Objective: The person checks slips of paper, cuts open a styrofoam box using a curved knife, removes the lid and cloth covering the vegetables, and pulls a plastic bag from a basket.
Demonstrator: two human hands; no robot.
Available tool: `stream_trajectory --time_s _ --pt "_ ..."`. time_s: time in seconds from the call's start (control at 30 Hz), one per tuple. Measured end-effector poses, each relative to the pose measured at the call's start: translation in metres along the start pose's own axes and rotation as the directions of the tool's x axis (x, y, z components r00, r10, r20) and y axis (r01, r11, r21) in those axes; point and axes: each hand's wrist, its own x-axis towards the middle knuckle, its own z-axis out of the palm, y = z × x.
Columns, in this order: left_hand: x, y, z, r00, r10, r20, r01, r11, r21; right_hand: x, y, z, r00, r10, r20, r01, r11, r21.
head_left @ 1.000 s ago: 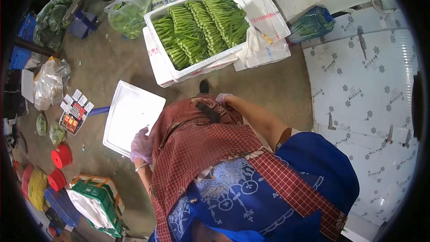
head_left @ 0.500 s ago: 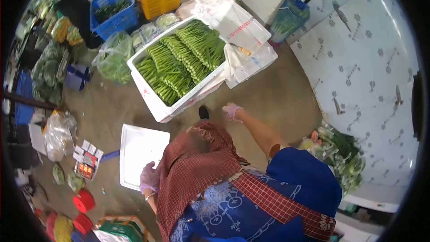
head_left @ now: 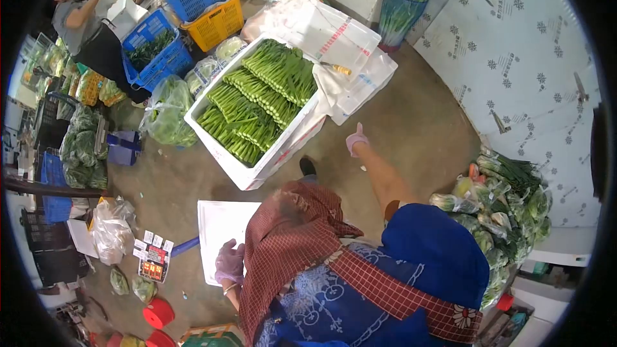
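Note:
My left hand [head_left: 230,262], in a thin clear glove, is over the white foam lid [head_left: 215,231] at lower centre-left, its fingers apart and holding nothing. My right hand [head_left: 357,139], gloved too, hangs over the floor right of centre with its fingers partly spread and nothing in it. Ahead of both hands stands a white foam box [head_left: 248,178] filled with rows of green stalks [head_left: 257,99]. A white cloth [head_left: 329,87] and a knife with a yellow handle [head_left: 340,69] lie at the box's right side.
A digital scale display [head_left: 153,265] stands left of the lid. Bagged vegetables [head_left: 501,212] are piled at right beside patterned metal doors [head_left: 514,58]. Blue crate [head_left: 154,51] and yellow crate [head_left: 215,24] stand at upper left, near another person [head_left: 87,32]. A bagged bundle [head_left: 402,13] stands behind.
The view has turned, bringing the other person and the vegetable pile at right into sight. My right hand has moved away from the apron, out to the right. My left hand remains by the lid.

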Motion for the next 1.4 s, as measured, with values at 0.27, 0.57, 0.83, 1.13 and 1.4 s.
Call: stream_trajectory --time_s 0.27,0.57,0.83,1.13,1.4 --pt "-0.005 -0.006 0.002 0.999 -0.034 0.016 0.034 0.999 -0.029 -0.033 -0.013 -0.023 0.997 -0.042 -0.057 0.042 0.999 0.009" --pt "-0.005 -0.011 0.003 0.998 -0.061 0.007 0.061 0.996 -0.067 -0.060 -0.026 -0.048 0.986 -0.061 -0.156 0.055 0.998 -0.039" --pt "-0.022 0.005 -0.027 0.994 0.093 -0.049 -0.087 0.989 0.120 -0.030 -0.029 -0.018 0.929 -0.160 -0.333 0.081 0.968 -0.239" --pt "0.006 -0.045 0.009 0.998 0.047 0.053 -0.051 0.996 0.074 -0.009 -0.023 -0.054 0.971 -0.207 -0.117 0.167 0.944 -0.284" --pt "-0.013 -0.047 0.000 0.999 -0.026 -0.034 0.023 0.997 -0.071 0.001 -0.019 -0.075 0.893 -0.309 -0.328 0.210 0.929 -0.304"
